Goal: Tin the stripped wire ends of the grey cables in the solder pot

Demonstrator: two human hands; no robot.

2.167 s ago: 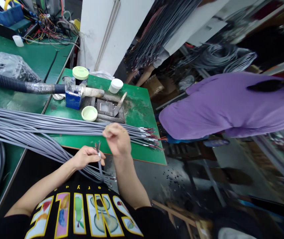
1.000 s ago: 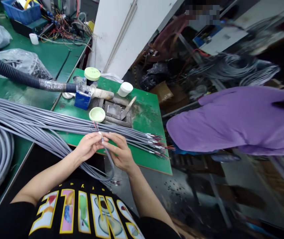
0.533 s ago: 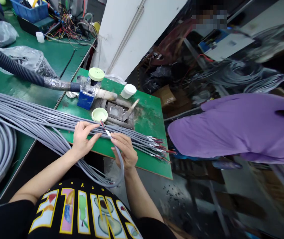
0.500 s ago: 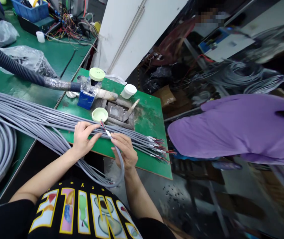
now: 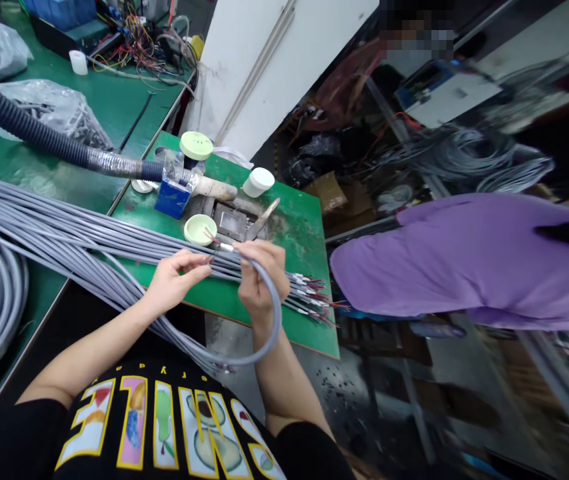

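My right hand (image 5: 262,277) grips a grey cable (image 5: 278,323) close behind its stripped end, and the cable loops down below the wrist. Past my fingertips show a white sleeve (image 5: 226,247) and thin reddish wires (image 5: 209,235), which reach over a pale green shallow dish (image 5: 194,231). My left hand (image 5: 179,277) is closed, thumb and forefinger pinching what appears to be a dark wire of that cable. Beneath both hands runs a bundle of grey cables (image 5: 129,241), whose stripped red and dark ends (image 5: 317,290) lie at the bench's right side.
Behind the dish sits a grimy square metal pot (image 5: 232,222) with a scraper (image 5: 264,217) across it. A ribbed hose (image 5: 59,143) ends by a blue block (image 5: 172,199). A white-lidded jar (image 5: 258,181) stands behind. A person's purple garment (image 5: 464,260) is to the right.
My right hand has moved right and up with the cable, turning its end toward the dish. My left hand has shifted slightly right, and its fingers have closed into a pinch.
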